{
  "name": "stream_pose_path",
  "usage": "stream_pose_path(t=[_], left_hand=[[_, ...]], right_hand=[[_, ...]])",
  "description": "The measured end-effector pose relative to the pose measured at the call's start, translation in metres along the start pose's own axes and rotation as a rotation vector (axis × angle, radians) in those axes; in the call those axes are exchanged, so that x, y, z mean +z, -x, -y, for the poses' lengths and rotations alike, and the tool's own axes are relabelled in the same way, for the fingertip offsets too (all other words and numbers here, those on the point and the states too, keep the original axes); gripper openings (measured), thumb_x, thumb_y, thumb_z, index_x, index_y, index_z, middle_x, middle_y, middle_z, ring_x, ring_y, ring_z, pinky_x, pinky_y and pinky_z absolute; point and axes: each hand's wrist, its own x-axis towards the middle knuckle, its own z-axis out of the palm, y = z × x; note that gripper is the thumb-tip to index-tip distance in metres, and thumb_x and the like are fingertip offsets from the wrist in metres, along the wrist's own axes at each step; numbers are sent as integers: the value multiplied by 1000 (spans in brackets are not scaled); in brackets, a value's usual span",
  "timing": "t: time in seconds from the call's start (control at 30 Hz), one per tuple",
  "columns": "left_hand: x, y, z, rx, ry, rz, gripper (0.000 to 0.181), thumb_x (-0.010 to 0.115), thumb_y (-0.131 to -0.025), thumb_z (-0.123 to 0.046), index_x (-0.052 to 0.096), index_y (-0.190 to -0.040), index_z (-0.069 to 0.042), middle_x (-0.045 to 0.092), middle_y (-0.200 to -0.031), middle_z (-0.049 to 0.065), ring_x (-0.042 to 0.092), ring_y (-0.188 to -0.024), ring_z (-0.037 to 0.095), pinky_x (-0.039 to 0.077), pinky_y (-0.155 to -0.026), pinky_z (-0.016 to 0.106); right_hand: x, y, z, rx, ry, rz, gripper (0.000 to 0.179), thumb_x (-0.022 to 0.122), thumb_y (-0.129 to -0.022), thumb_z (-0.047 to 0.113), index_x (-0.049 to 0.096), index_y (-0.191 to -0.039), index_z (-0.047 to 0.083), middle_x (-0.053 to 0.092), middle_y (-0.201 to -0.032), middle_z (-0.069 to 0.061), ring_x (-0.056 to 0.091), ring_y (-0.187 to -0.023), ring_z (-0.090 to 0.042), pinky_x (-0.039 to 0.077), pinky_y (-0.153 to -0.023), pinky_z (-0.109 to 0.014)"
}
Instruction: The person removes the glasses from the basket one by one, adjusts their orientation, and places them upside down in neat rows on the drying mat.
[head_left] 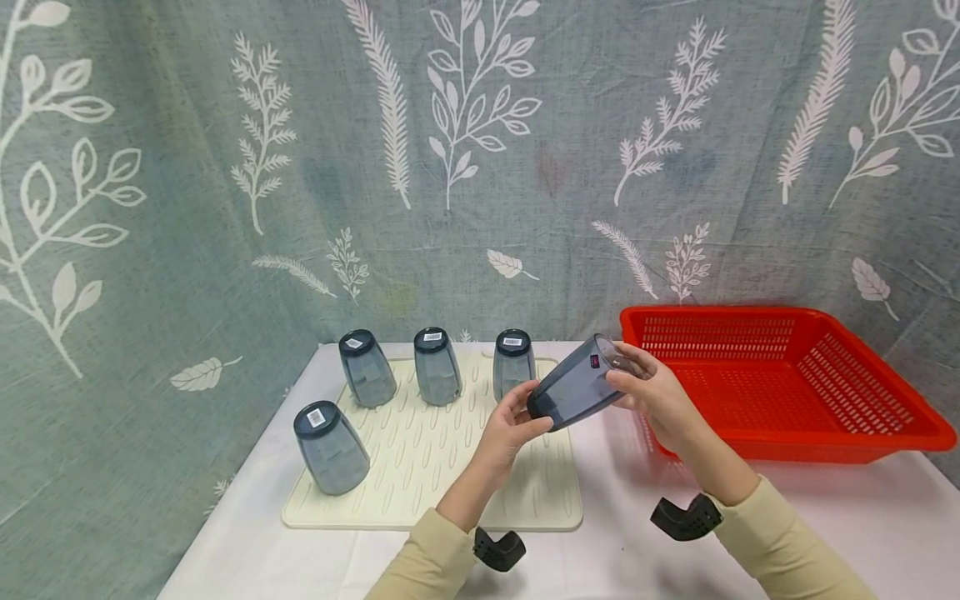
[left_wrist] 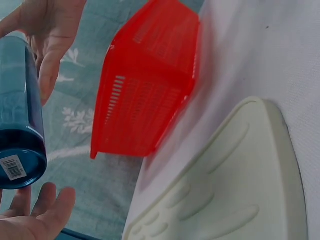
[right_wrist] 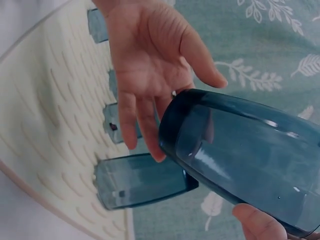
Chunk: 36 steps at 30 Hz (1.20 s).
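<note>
A transparent blue-grey tumbler [head_left: 573, 387] is held in the air, tilted, its mouth up to the right and its dark base down to the left. My right hand [head_left: 656, 396] grips it near the rim; in the right wrist view that hand's fingers [right_wrist: 260, 222] show at the lower edge. At the base is my left hand [head_left: 506, 437], its fingers loosely extended; the right wrist view has this left hand [right_wrist: 150, 65] with fingers spread beside the base. Whether it touches the glass I cannot tell. A barcode label [left_wrist: 13, 167] marks the tumbler's underside.
Several matching tumblers, such as the front-left one [head_left: 332, 450], stand upside down on a cream ridged mat [head_left: 431, 508]. A red perforated plastic basket [head_left: 780, 446] sits at the right of the white-covered table [head_left: 607, 533]. A leaf-patterned curtain [head_left: 480, 225] hangs behind.
</note>
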Motion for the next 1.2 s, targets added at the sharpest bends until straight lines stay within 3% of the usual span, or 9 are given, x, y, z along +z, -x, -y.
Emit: stream_pose_path(t=[0.23, 0.47, 0.8, 1.03, 1.2], left_hand=[[3, -2, -2, 4, 49, 28, 69, 68, -80, -13, 33, -139, -7, 40, -135, 14, 52, -105, 12, 45, -88, 23], [5, -5, -4, 27, 96, -8, 73, 71, -77, -12, 32, -140, -11, 42, -130, 11, 50, -105, 13, 47, -85, 23], [6, -6, -9, 92, 166, -26, 80, 75, -73, -8, 29, -139, -6, 38, -129, 9, 49, -107, 12, 48, -83, 22], [-1, -5, -14, 127, 154, -44, 79, 74, -70, -1, 32, -137, -5, 39, -126, 9, 50, -106, 13, 49, -81, 22], [-7, -3, -20, 140, 121, -47, 76, 69, -68, 5, 34, -135, -4, 40, -125, 8, 49, -108, 15, 48, -83, 22]], right_hand=[[3, 2, -1, -27, -67, -9, 68, 59, -87, 18, 23, -141, -3, 45, -122, -6, 58, -95, -7, 52, -80, -25], [11, 0, -7, -62, -181, -39, 61, 58, -87, 15, 27, -137, -3, 56, -106, 6, 61, -88, -7, 53, -78, -26], [15, 0, -11, -91, -265, -29, 61, 62, -86, 19, 30, -134, 0, 56, -108, 6, 61, -89, -8, 54, -78, -28], [20, 1, -9, -105, -206, -8, 70, 62, -86, 21, 24, -139, -2, 51, -116, 4, 57, -97, -7, 52, -81, -25], [16, 2, -10, -89, -74, 27, 71, 61, -86, 21, 22, -140, -4, 41, -131, -12, 53, -100, -3, 48, -84, -19]])
